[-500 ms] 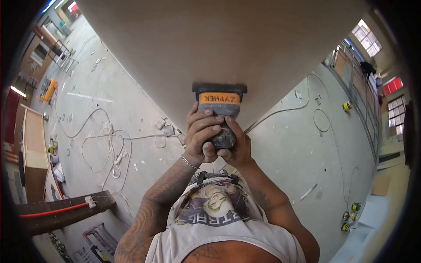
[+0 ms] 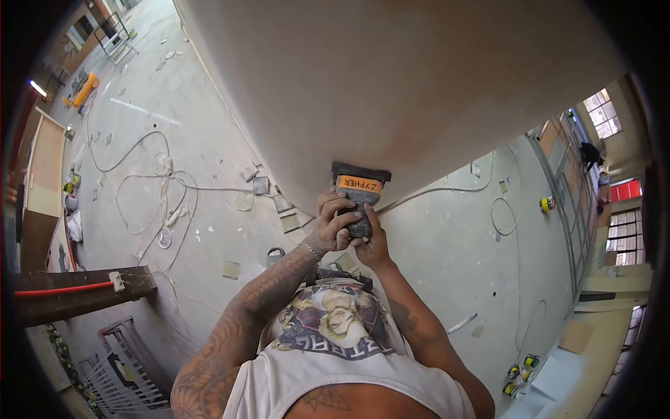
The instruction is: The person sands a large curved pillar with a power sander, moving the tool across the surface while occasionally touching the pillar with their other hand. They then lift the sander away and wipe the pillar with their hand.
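Observation:
Both of my hands grip a dusty black power sander (image 2: 358, 195) with an orange "ZYPHER" label. My left hand (image 2: 331, 222), a chain bracelet at its wrist, wraps the body from the left. On the other side my right hand (image 2: 375, 244) closes round the lower end of the body. The sander's flat black pad lies against a large pale smooth panel (image 2: 391, 84), near its lower end. The pad's working face is hidden against the panel.
Cables (image 2: 185, 188) loop over the dusty floor, with square pads (image 2: 260, 185) scattered by the panel's lower end. A dark beam (image 2: 84, 293) carrying a red hose is at left. Several cans (image 2: 522, 373) stand at lower right. An orange machine (image 2: 85, 91) sits far left.
The sander and both hands have moved lower and slightly right in view, farther from my chest. The panel and room have shifted and turned with my head.

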`<state>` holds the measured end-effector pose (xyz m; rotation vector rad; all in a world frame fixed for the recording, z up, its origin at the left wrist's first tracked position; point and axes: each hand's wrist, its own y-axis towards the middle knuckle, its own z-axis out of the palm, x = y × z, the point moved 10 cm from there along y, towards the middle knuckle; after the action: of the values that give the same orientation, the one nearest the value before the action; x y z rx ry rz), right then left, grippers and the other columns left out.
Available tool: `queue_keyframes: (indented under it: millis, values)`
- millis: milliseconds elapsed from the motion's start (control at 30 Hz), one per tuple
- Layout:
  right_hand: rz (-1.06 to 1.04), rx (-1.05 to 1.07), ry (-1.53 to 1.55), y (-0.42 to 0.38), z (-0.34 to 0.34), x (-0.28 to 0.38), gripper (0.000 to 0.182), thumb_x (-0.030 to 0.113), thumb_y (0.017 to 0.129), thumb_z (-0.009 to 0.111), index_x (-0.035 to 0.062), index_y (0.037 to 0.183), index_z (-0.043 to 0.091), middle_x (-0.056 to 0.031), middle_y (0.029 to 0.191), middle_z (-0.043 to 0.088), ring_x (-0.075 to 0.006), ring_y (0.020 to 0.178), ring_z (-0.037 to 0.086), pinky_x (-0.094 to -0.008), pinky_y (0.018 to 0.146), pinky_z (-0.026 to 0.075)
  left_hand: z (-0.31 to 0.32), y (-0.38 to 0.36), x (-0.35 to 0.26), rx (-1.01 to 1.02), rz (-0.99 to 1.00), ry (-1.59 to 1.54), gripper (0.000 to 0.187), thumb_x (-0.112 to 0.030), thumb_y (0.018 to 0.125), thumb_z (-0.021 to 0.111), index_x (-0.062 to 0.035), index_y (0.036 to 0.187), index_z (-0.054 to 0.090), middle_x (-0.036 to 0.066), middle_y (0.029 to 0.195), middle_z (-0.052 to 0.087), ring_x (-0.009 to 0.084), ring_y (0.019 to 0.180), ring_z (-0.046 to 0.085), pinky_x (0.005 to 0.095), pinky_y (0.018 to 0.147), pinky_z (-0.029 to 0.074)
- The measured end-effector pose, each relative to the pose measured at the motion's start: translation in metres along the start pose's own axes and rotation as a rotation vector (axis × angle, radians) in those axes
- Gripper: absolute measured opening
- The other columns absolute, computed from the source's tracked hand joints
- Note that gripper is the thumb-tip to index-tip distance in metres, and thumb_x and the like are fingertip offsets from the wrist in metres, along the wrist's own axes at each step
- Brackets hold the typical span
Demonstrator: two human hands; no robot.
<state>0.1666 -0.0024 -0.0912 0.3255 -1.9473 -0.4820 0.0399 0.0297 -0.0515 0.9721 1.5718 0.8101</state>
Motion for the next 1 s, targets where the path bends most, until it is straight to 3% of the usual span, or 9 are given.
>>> queue_keyframes:
  millis: [267,367,467,567,700,800,1000]
  values:
    - [-0.023,-0.087,-0.019,0.032,-0.038,0.072,0.096,0.072,0.087,0.053,0.0066,0.153,0.031,-0.0215,0.108,0.071,-0.0356,0.099,0.073,-0.0410,0.078,0.060,-0.027,0.086,-0.054,-0.079,0.080,-0.043,0.035,-0.032,0.104,0.041,-0.0087,0.106,0.067,0.016,0.109,0.065,0.0356,0.117,0.054,0.0588,0.109,0.037]
    - [-0.029,-0.160,0.011,0.062,-0.062,0.116,0.101,0.075,0.084,0.055,0.0049,0.153,0.031,-0.0208,0.113,0.069,-0.0304,0.105,0.071,-0.0387,0.085,0.058,-0.039,0.136,-0.080,-0.110,0.110,-0.045,0.035,-0.032,0.104,0.041,-0.0080,0.106,0.066,0.014,0.105,0.066,0.0350,0.116,0.056,0.0578,0.109,0.038]
    - [-0.024,-0.195,0.088,0.080,-0.082,0.149,0.105,0.076,0.085,0.054,-0.0012,0.152,0.030,-0.0202,0.139,0.052,-0.0278,0.127,0.055,-0.0416,0.106,0.046,-0.048,0.184,-0.101,-0.124,0.144,-0.052,0.034,-0.032,0.104,0.044,-0.0070,0.108,0.066,0.013,0.103,0.067,0.0344,0.114,0.058,0.0560,0.109,0.039]
    - [-0.097,-0.310,0.151,0.113,-0.103,0.194,0.107,0.076,0.082,0.058,0.0016,0.153,0.030,-0.0200,0.138,0.053,-0.0277,0.127,0.055,-0.0403,0.105,0.047,-0.057,0.227,-0.119,-0.167,0.229,-0.067,0.032,-0.032,0.103,0.048,-0.0053,0.109,0.065,0.013,0.102,0.068,0.0333,0.112,0.060,0.0542,0.107,0.041]
    - [-0.061,-0.382,0.147,0.134,-0.119,0.233,0.108,0.080,0.082,0.055,0.0019,0.153,0.031,-0.0194,0.142,0.049,-0.0286,0.131,0.050,-0.0418,0.109,0.045,-0.062,0.266,-0.137,-0.194,0.308,-0.128,0.032,-0.031,0.102,0.051,-0.0035,0.110,0.064,0.012,0.103,0.068,0.0325,0.111,0.061,0.0532,0.106,0.042]
    - [-0.046,-0.364,0.171,0.134,-0.115,0.237,0.108,0.079,0.082,0.056,0.0015,0.152,0.031,-0.0208,0.141,0.050,-0.0295,0.131,0.051,-0.0419,0.109,0.044,-0.064,0.264,-0.134,-0.196,0.264,-0.123,0.033,-0.033,0.103,0.049,-0.0045,0.109,0.064,0.013,0.104,0.068,0.0325,0.112,0.061,0.0537,0.107,0.042]
    - [-0.133,-0.239,0.062,0.098,-0.089,0.173,0.098,0.075,0.089,0.053,-0.0004,0.149,0.034,-0.0208,0.136,0.053,-0.0276,0.124,0.055,-0.0433,0.104,0.046,-0.055,0.208,-0.107,-0.133,0.125,-0.062,0.040,-0.039,0.106,0.039,-0.0076,0.108,0.064,0.014,0.103,0.068,0.0329,0.114,0.059,0.0564,0.110,0.040]
